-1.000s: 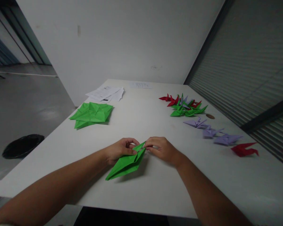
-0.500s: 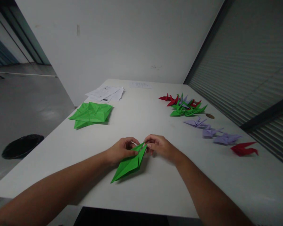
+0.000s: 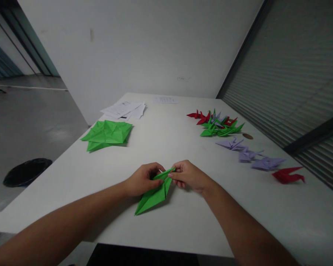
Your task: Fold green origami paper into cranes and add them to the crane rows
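Note:
A partly folded piece of green origami paper (image 3: pixel 153 197) lies slantwise near the front of the white table, one pointed end toward me. My left hand (image 3: pixel 144 180) grips its left edge, thumb on top and the other fingers curled behind. At the far tip, my right hand (image 3: pixel 187 175) pinches the paper between thumb and fingers. The fingertips hide part of that tip.
Green creased sheets (image 3: pixel 108 133) lie at the left, before printed papers (image 3: pixel 124 110). On the right are a pile of folded cranes (image 3: pixel 220 125), several purple cranes (image 3: pixel 248 155), a red crane (image 3: pixel 288 175) and a brown disc (image 3: pixel 248 136). A black-lined bin (image 3: pixel 26 172) stands on the floor.
My right hand has closed its thumb over the far tip, where the two points stood slightly apart before. The green paper has shifted a little to the right.

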The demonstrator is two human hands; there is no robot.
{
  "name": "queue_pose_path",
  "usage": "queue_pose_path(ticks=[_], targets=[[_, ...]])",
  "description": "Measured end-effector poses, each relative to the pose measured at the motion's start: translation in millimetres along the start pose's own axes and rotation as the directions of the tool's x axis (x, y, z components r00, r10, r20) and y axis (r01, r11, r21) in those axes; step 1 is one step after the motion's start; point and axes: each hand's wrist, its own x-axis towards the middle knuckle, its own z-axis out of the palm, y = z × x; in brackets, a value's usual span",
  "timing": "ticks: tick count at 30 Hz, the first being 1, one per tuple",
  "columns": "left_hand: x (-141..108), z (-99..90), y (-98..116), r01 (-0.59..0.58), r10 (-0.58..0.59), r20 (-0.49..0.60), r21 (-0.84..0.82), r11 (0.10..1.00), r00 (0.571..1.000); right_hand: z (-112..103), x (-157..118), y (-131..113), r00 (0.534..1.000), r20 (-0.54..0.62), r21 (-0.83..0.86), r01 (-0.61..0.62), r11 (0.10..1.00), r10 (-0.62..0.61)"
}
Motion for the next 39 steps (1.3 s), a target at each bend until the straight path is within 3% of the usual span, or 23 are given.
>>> queue_pose_path(ticks=[6, 22, 31, 39], targets=[[-1, -1.4, 0, -0.001, 0.001, 0.013, 0.001, 1.000, 1.000, -3, -2, -2, 1.000, -0.007, 0.042, -0.004, 0.999, 0.004], [3, 1.4, -1, 0.069, -0.053, 0.078, -0.221, 0.973, 0.996, 4, -3, -6, 1.000, -0.020, 0.053, 0.019, 0.998, -0.018], [4, -0.8, 2, 0.163, -0.158, 0.057, -0.547, 0.821, 0.986, 18, 0, -5, 0.989, 0.027, 0.128, 0.140, 0.982, -0.144], [3, 2.8, 2, 0.224, -0.233, 0.042, -0.481, 0.848, 0.972, 26, 3, -2, 0.992, -0.057, -0.036, 0.110, 0.993, -0.112]])
